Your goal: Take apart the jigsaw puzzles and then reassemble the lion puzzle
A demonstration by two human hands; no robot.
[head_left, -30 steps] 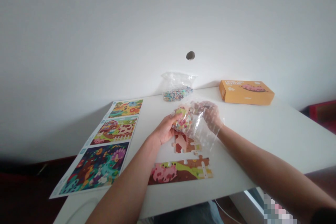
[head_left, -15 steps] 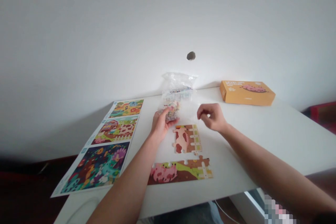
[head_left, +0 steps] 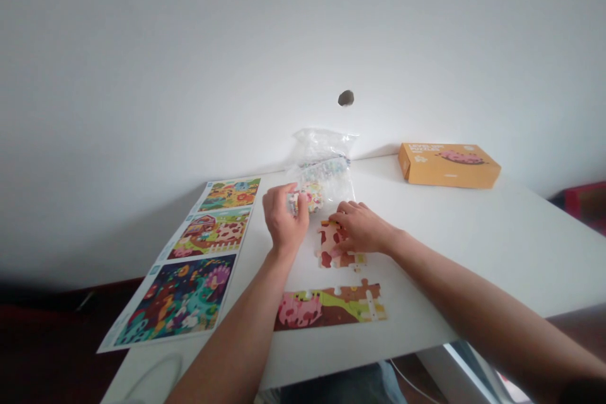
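Observation:
My left hand [head_left: 286, 218] is at the near left side of a clear plastic bag [head_left: 329, 142]. Its fingers curl with the thumb raised, closed around the left part of a bundle of colourful puzzle pieces [head_left: 312, 197] in clear plastic. My right hand [head_left: 364, 227] rests over a joined puzzle section [head_left: 328, 243] showing a brown-spotted cow. Its thumb and fingers are apart on that section, hiding most of its right half. Nearer to me lies a longer joined puzzle strip [head_left: 331, 310] with a pink pig and a white fence.
On the left, a picture sheet [head_left: 194, 293] with three printed scenes lies over the table edge. An orange puzzle box [head_left: 449, 167] stands at the back right. The white table [head_left: 473, 246] meets a wall [head_left: 189, 76] with a hole [head_left: 346, 98].
My right hand has come down and left onto the cow section, its fist opening. My left hand has turned over beside the bundle, thumb now up. The puzzle sections look unmoved.

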